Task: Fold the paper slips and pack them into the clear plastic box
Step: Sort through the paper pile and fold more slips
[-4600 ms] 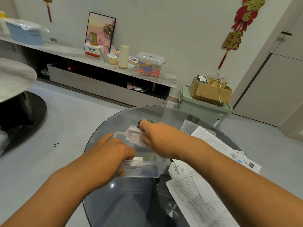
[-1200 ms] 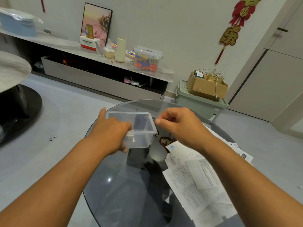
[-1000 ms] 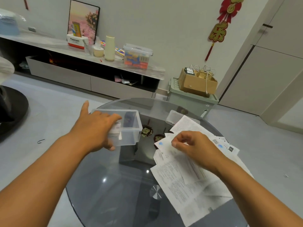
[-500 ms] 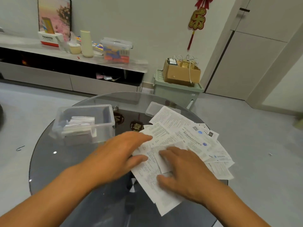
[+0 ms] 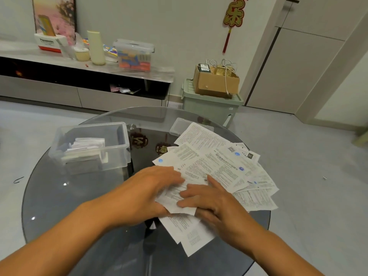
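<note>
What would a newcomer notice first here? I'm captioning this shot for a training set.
First, the two hands, left hand and right hand, working one paper slip at the near middle of the round glass table. Behind them fans a pile of printed slips; to the left stands the clear plastic box holding folded slips.

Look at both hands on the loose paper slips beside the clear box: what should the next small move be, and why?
Probably fold the slip under both hands in half. The left hand and right hand already hold it at the near end of the unfolded pile, while the clear plastic box holds only folded slips, with room left.
</note>
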`<state>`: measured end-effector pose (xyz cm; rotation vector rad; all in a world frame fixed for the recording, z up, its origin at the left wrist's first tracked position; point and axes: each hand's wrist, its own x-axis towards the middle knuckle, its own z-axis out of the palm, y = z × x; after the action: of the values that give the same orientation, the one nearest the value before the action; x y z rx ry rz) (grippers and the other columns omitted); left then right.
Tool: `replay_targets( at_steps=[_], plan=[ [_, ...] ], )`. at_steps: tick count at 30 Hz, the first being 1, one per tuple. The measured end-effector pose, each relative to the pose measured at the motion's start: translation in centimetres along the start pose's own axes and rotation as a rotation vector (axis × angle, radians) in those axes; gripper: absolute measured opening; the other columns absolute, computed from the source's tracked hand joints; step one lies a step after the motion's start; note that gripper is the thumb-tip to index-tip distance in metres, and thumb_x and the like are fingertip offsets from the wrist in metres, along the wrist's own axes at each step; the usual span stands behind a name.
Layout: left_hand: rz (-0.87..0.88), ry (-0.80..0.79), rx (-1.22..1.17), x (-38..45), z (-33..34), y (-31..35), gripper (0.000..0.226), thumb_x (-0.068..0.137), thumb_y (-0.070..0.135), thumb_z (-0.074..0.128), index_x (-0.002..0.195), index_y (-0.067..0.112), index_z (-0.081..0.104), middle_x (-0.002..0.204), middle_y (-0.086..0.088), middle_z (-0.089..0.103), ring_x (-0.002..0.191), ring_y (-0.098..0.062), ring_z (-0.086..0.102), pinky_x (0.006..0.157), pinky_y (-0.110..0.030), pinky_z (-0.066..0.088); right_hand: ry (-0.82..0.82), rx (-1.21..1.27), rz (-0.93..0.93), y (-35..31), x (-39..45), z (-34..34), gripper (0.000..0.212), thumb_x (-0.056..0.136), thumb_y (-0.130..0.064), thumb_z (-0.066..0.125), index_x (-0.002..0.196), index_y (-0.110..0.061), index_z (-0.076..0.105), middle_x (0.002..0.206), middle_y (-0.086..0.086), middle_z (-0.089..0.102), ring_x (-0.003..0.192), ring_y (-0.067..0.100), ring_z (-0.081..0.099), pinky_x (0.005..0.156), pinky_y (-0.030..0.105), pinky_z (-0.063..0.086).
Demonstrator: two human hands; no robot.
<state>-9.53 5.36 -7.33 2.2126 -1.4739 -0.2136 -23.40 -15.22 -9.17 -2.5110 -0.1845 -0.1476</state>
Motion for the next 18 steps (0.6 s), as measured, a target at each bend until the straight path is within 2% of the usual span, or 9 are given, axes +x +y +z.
replay_targets(
  at_steps=[2,4,6,8,9,11,13,15,18],
  plan=[
    [0.053,0.039,0.019,-0.3,0.0,-0.3,0.040,0.081,0.056,0.063,0.117,0.040,0.070,0.120,0.025,0.065,0.117,0.005,0.052,0.103,-0.009,0.034,0.019,-0.011,0.053,0.1,-0.1,-0.6,0.026,0.099,-0.032,0.062,0.121,-0.040,0.073,0.125,-0.026,0.066,0.128,-0.013,0.047,0.126,0.027,0.008],
    [0.037,0.075,0.014,-0.5,0.4,-0.2,0.017,0.088,0.043,0.069,0.103,0.037,0.074,0.101,0.023,0.070,0.098,0.000,0.061,0.089,-0.021,0.047,0.046,-0.054,0.167,0.0,-0.3,-1.0,0.027,0.095,-0.039,0.070,0.122,-0.045,0.069,0.115,-0.031,0.064,0.120,-0.012,0.045,0.119,0.025,0.024],
    [-0.023,0.100,-0.014,-0.5,1.0,0.3,0.010,0.092,0.043,0.067,0.098,0.036,0.072,0.092,0.022,0.069,0.092,-0.001,0.059,0.078,-0.023,0.048,0.079,-0.087,0.275,-0.3,-0.2,-1.1,0.039,0.086,-0.050,0.076,0.121,-0.055,0.062,0.109,-0.037,0.058,0.114,-0.003,0.042,0.103,0.024,0.035],
    [-0.111,0.107,-0.087,-0.4,1.6,1.2,0.014,0.093,0.050,0.063,0.101,0.039,0.066,0.089,0.021,0.065,0.094,0.000,0.054,0.076,-0.020,0.045,0.091,-0.048,0.352,-0.6,0.0,-0.9,0.048,0.080,-0.055,0.078,0.121,-0.062,0.055,0.110,-0.035,0.058,0.115,0.001,0.043,0.098,0.025,0.040],
    [-0.153,0.106,-0.129,-0.4,1.9,1.5,0.020,0.091,0.052,0.064,0.109,0.044,0.060,0.092,0.023,0.064,0.095,0.001,0.053,0.077,-0.021,0.047,0.101,-0.003,0.391,-0.6,0.2,-0.6,0.052,0.078,-0.057,0.078,0.122,-0.063,0.053,0.112,-0.033,0.058,0.116,0.004,0.046,0.098,0.029,0.044],
    [-0.236,0.098,-0.226,-0.2,2.4,2.1,0.054,0.086,0.054,0.070,0.131,0.059,0.039,0.099,0.025,0.062,0.094,0.001,0.058,0.079,-0.025,0.054,0.141,0.093,0.455,-0.7,0.7,-0.1,0.062,0.075,-0.059,0.078,0.128,-0.063,0.047,0.117,-0.028,0.060,0.115,0.008,0.055,0.096,0.037,0.054],
    [-0.316,0.095,-0.299,0.2,2.8,2.1,0.079,0.085,0.049,0.074,0.140,0.065,0.019,0.095,0.019,0.061,0.083,-0.003,0.064,0.072,-0.028,0.059,0.169,0.125,0.519,-0.8,1.2,0.2,0.072,0.071,-0.059,0.079,0.132,-0.062,0.040,0.117,-0.028,0.059,0.112,0.010,0.059,0.093,0.041,0.056],
    [-0.369,0.112,-0.320,0.8,3.0,2.0,0.087,0.087,0.043,0.074,0.144,0.064,0.011,0.090,0.018,0.057,0.076,-0.001,0.064,0.065,-0.025,0.059,0.179,0.116,0.568,-0.8,1.5,0.3,0.080,0.071,-0.057,0.081,0.135,-0.061,0.033,0.113,-0.031,0.055,0.110,0.010,0.059,0.094,0.042,0.056],
    [-0.377,0.142,-0.310,1.1,3.0,1.6,0.089,0.089,0.041,0.073,0.144,0.065,0.008,0.101,0.025,0.051,0.075,-0.002,0.064,0.065,-0.026,0.060,0.209,0.061,0.615,-0.7,1.8,0.1,0.081,0.074,-0.054,0.081,0.137,-0.058,0.030,0.107,-0.027,0.051,0.101,0.008,0.059,0.094,0.042,0.055]
  ],
)
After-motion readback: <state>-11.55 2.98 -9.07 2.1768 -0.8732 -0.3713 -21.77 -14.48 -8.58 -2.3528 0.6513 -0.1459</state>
